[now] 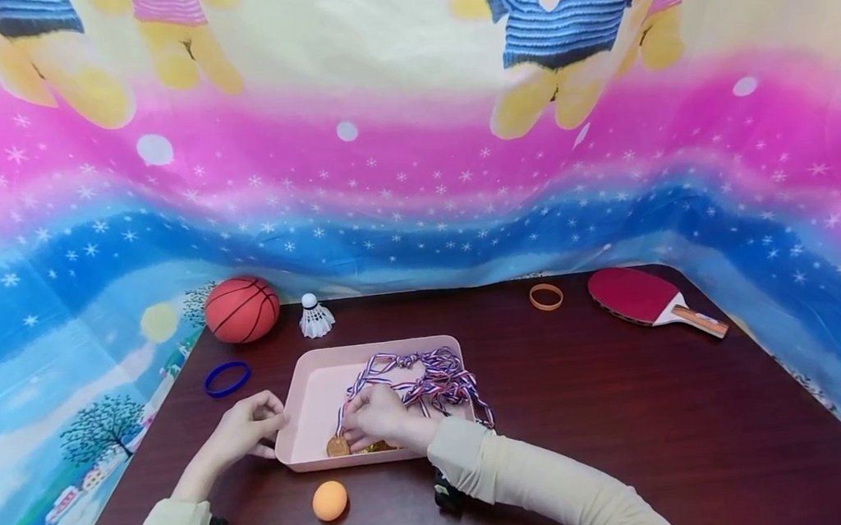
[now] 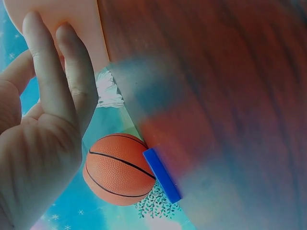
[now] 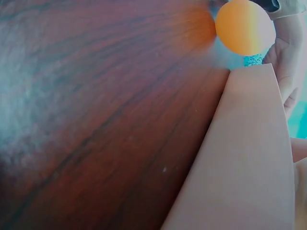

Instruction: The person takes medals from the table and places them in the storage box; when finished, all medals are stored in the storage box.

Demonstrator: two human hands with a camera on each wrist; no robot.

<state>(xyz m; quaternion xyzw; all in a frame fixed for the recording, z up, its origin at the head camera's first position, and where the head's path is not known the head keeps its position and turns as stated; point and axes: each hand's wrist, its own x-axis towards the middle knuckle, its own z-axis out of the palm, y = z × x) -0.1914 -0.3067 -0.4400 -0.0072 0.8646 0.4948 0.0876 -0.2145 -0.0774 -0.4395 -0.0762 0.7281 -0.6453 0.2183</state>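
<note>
A pink tray point(image 1: 302, 408) holds several medals on striped red, white and blue ribbons point(image 1: 439, 368). My right hand point(image 1: 381, 416) reaches into it, fingers bent, and pinches a gold medal point(image 1: 337, 446) by its edge near the tray's front left corner. Under that hand shows part of another gold medal point(image 1: 376, 446). At the tray's left side my left hand point(image 1: 244, 426) touches the wall with its fingertips. In the left wrist view, fingers point(image 2: 50, 72) of this hand extend against the tray. The right wrist view shows only the outside of the tray point(image 3: 244, 153), with the right fingers hidden.
In front of the tray lies an orange ball point(image 1: 330, 500). Behind and left are a blue wristband point(image 1: 227, 379), a small basketball point(image 1: 242, 309) and a shuttlecock point(image 1: 316, 316). An orange wristband point(image 1: 546, 297) and a red table-tennis bat point(image 1: 634, 295) lie at the back right.
</note>
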